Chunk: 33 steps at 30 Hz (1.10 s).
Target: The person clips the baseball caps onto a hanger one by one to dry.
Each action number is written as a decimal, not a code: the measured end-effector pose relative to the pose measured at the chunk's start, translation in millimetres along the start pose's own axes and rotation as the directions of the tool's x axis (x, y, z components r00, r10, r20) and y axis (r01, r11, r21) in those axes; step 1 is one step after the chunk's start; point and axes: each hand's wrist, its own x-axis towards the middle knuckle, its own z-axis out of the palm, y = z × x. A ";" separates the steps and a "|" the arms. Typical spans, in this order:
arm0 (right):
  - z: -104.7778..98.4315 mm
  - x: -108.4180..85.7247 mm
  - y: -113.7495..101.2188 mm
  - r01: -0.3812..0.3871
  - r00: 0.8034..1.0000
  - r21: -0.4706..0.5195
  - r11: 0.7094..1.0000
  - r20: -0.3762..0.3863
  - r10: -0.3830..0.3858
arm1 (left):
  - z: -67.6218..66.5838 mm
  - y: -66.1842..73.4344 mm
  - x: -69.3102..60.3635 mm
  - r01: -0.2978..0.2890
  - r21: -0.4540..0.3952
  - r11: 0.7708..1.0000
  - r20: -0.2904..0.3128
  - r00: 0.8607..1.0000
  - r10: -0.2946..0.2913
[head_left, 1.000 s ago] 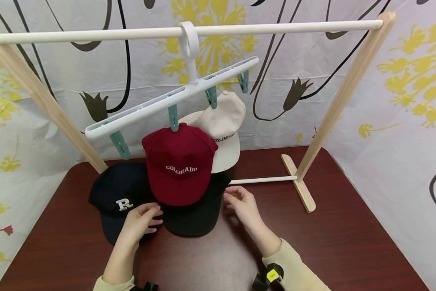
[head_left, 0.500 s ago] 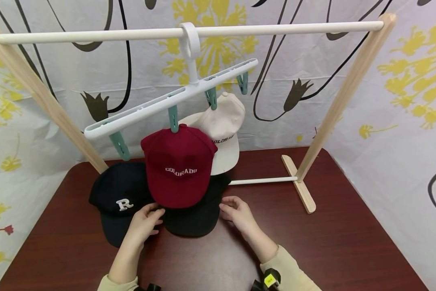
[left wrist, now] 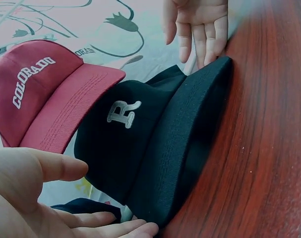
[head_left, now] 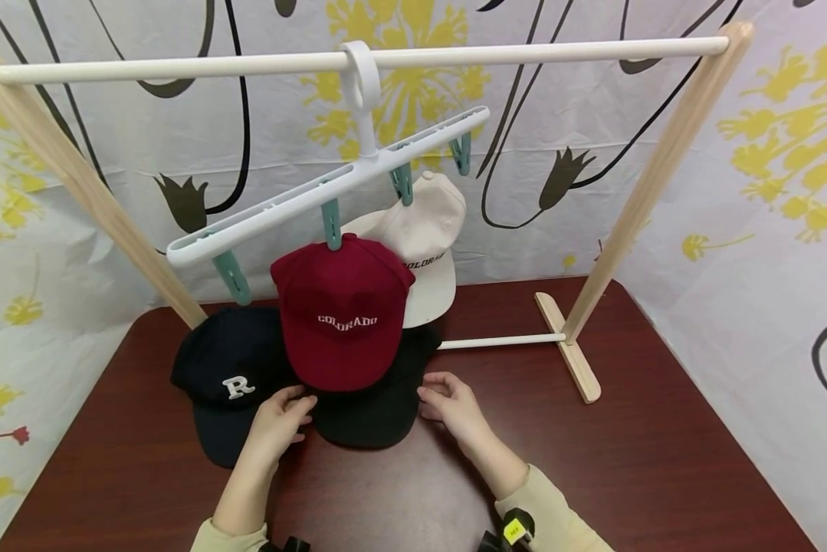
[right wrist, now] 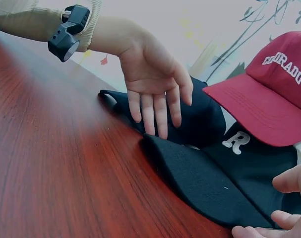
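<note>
A black cap (head_left: 368, 418) with a white R (left wrist: 124, 114) lies on the table between the two hands, partly under the hanging red cap (head_left: 344, 314). My left hand (head_left: 275, 425) is at the black cap's left brim edge, fingers relaxed, between it and the navy cap (head_left: 223, 425). On the opposite side my right hand (head_left: 454, 410) has its fingertips by the brim edge, loosely extended. In the left wrist view the left fingertips reach the brim's near corner. Firm contact of either hand cannot be told.
A white hanger (head_left: 275, 207) with teal clips hangs tilted from the white bar (head_left: 523, 55). One clip holds the red cap; a white cap (head_left: 430, 291) hangs behind it. The rack's wooden foot (head_left: 579, 372) stands on the table (head_left: 634, 460) at the right.
Compared with one second ago, the right hand is lower along the black cap's side, and the left hand is slightly further right, nearer its brim. The caps are nearly unmoved.
</note>
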 end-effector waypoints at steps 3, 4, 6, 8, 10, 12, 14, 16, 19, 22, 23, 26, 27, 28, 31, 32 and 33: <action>-0.2 -0.1 -0.4 -0.010 1.000 0.021 1.000 -0.015 0.011 | 0.1 -0.3 0.4 0.002 0.003 1.000 -0.001 1.000 -0.002; -0.2 0.0 -0.5 -0.013 1.000 0.028 1.000 -0.019 0.014 | 0.2 -0.2 0.3 0.003 0.003 1.000 -0.003 1.000 -0.003; -0.3 -0.2 -0.6 -0.014 1.000 0.033 0.999 -0.024 0.015 | 0.7 0.0 0.2 0.003 0.000 1.000 -0.004 1.000 -0.003; -1.3 0.5 0.8 -0.010 1.000 0.033 0.999 -0.026 0.011 | 1.3 0.4 0.1 0.001 -0.005 1.000 -0.003 1.000 -0.001; -2.5 1.1 1.6 -0.009 1.000 0.033 0.999 -0.029 0.010 | 1.8 0.5 0.0 0.003 -0.008 1.000 -0.005 1.000 -0.003; -4.5 2.1 2.6 -0.009 1.000 0.030 1.000 -0.028 0.010 | 2.5 0.4 0.1 0.002 -0.006 1.000 -0.003 1.000 -0.002; -7.0 3.3 3.0 -0.016 0.999 0.024 1.000 -0.028 0.017 | 2.9 0.5 -0.2 0.000 0.005 1.000 0.003 1.000 0.000; -9.4 4.3 2.9 -0.024 0.999 0.022 0.999 -0.028 0.025 | 3.7 0.7 -0.6 -0.003 0.015 1.000 0.011 1.000 0.003; -12.6 6.2 3.7 -0.034 0.999 0.023 0.999 -0.027 0.035 | 5.5 0.7 -1.3 -0.006 0.031 0.999 0.030 1.000 0.005; -14.0 7.4 4.0 -0.038 0.999 0.025 0.999 -0.024 0.038 | 7.7 0.5 -1.8 -0.011 0.041 0.999 0.033 0.999 0.009; -14.0 7.6 4.0 -0.038 0.999 0.023 0.999 -0.024 0.038 | 8.3 0.4 -1.9 -0.016 0.046 0.999 0.032 0.999 0.014; -13.9 7.5 3.4 -0.033 0.999 0.016 0.999 -0.027 0.033 | 9.3 0.0 -2.1 -0.030 0.050 0.998 0.023 0.999 0.029; -14.0 7.3 3.2 -0.031 0.999 0.012 0.999 -0.030 0.031 | 9.6 -0.2 -2.1 -0.030 0.051 0.998 0.019 0.999 0.030; -14.1 7.1 3.0 -0.029 0.999 0.007 1.000 -0.033 0.029 | 9.9 -0.3 -2.0 -0.030 0.052 0.998 0.018 0.999 0.029; -15.4 6.7 3.1 -0.020 0.999 -0.015 1.000 -0.042 0.020 | 11.4 -0.7 -1.8 -0.020 0.052 0.998 0.028 0.999 0.019; -16.0 6.8 3.4 -0.022 0.999 -0.023 1.000 -0.044 0.021 | 12.1 -0.7 -1.8 -0.017 0.050 0.999 0.036 0.999 0.015; -16.7 6.9 3.7 -0.021 0.999 -0.033 0.999 -0.047 0.019 | 12.8 -0.7 -1.8 -0.014 0.049 0.999 0.047 0.999 0.012</action>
